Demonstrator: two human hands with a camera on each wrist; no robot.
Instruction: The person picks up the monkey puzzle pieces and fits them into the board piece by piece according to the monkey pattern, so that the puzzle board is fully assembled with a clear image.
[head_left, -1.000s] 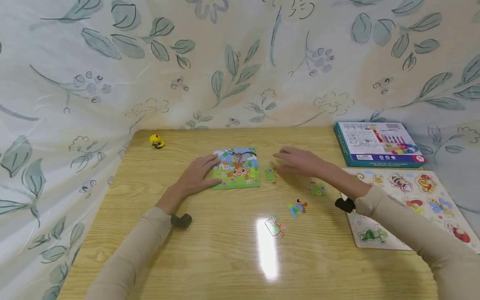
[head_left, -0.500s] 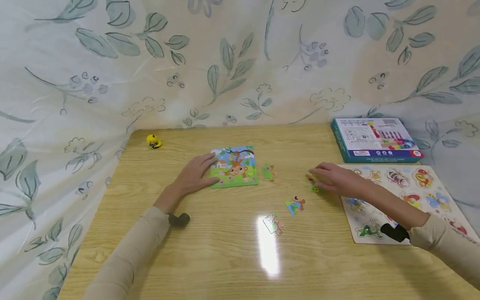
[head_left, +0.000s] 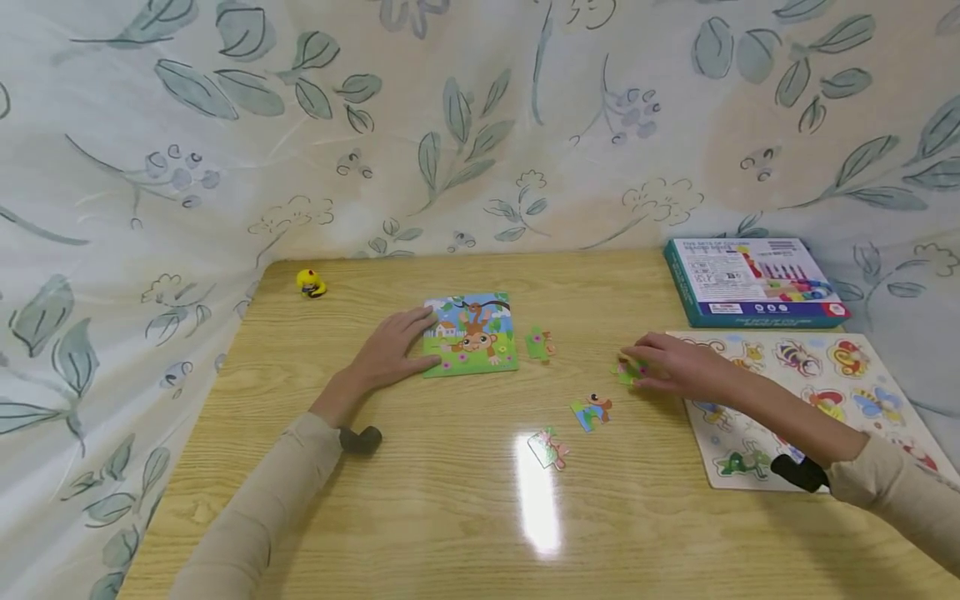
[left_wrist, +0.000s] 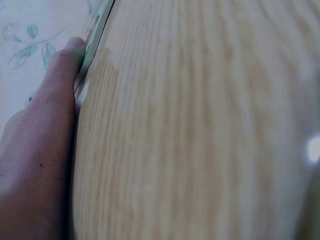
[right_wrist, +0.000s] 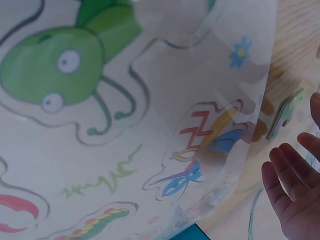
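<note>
A square monkey puzzle picture (head_left: 470, 333) lies on the wooden table. The left hand (head_left: 386, 350) rests against its left edge, thumb and fingers spread apart. In the left wrist view, the thumb (left_wrist: 65, 65) touches the board's edge. The right hand (head_left: 671, 364) reaches over a green puzzle piece (head_left: 626, 372), partly covering it. In the right wrist view, loosely bent fingers (right_wrist: 287, 172) lie close to that piece (right_wrist: 285, 114); contact cannot be told. Other loose pieces are a green one (head_left: 538, 343), a blue-and-brown one (head_left: 591, 412) and a pale one (head_left: 548, 448).
An insect picture board (head_left: 810, 375) lies at right, beneath the right forearm. Behind it sits a teal box (head_left: 753, 283). A small yellow toy (head_left: 310, 283) stands at the back left. Leaf-patterned cloth (head_left: 465, 133) hangs behind the table (head_left: 420, 517).
The right hand has moved right and towards the person, from beside the green piece near the picture to the piece further right. The left hand stays at the picture's edge.
</note>
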